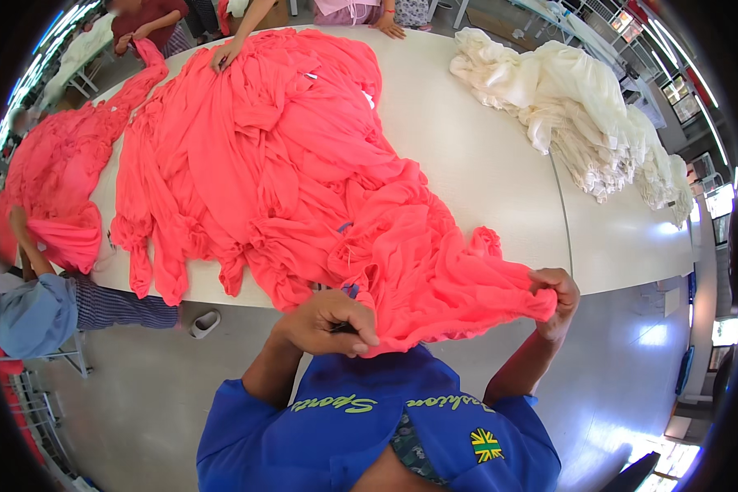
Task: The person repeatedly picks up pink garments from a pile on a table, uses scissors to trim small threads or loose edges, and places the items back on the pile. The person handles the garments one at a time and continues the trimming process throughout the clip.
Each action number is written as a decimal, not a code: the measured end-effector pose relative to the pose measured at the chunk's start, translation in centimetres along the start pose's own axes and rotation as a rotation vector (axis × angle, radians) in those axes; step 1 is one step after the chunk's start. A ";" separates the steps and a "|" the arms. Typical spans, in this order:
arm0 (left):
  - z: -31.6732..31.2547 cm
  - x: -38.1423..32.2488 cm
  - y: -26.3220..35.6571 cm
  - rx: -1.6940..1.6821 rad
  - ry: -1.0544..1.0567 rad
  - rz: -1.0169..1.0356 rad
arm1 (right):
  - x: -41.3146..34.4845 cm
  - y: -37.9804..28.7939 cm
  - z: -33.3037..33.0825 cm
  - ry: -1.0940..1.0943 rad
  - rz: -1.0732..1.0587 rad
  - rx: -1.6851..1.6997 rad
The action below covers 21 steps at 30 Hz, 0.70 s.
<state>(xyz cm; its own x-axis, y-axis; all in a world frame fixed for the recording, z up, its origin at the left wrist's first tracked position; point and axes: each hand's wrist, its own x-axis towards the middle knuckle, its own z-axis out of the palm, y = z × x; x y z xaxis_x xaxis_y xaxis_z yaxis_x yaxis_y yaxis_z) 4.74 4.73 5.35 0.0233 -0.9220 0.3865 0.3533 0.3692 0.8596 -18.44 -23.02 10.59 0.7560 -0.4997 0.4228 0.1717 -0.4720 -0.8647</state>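
Observation:
A coral-pink gathered garment [430, 289] of thin cloth is stretched between my two hands at the table's near edge. My left hand [329, 323] pinches its lower edge between thumb and fingers. Something small and dark shows inside that hand, too hidden to name, and a bit of blue sticks up just behind it. On the other side, my right hand [553, 301] grips the garment's far right end, a bunched narrow part. The cloth runs back into a large heap of coral-pink garments [221, 154], and where one piece ends is hard to tell.
The heap lies on a wide white table [480, 172]. Cream-white garments [578, 111] are piled at the right. Across the table, a co-worker's hand [227, 55] touches the heap. At the left, another person [34, 307] sits by a second coral-pink pile [61, 160].

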 end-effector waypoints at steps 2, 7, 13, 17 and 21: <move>-0.5 -0.9 0.9 -0.049 -0.027 0.096 | -0.8 -0.4 -0.7 0.085 -0.116 0.014; -1.4 -3.0 1.6 0.363 -0.019 -0.109 | -2.9 -0.6 -2.9 0.492 -0.226 -0.146; 1.1 -2.9 -1.9 0.518 0.185 -0.348 | -1.4 -0.6 -4.0 0.505 -0.184 -0.239; 1.3 -2.3 -3.8 0.454 0.349 -0.354 | 2.9 2.9 -4.7 0.371 0.011 -0.419; 1.5 1.4 -4.7 0.363 0.463 -0.338 | 7.4 5.8 -6.6 0.259 0.091 -0.456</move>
<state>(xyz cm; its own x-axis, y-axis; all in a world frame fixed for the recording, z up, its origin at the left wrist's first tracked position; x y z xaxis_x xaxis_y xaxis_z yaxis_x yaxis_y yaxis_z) 1.67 1.84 2.33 0.3939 -0.9184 -0.0369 0.0768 -0.0071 0.9970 -16.01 -34.30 10.48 0.5647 -0.6888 0.4547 -0.2231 -0.6578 -0.7194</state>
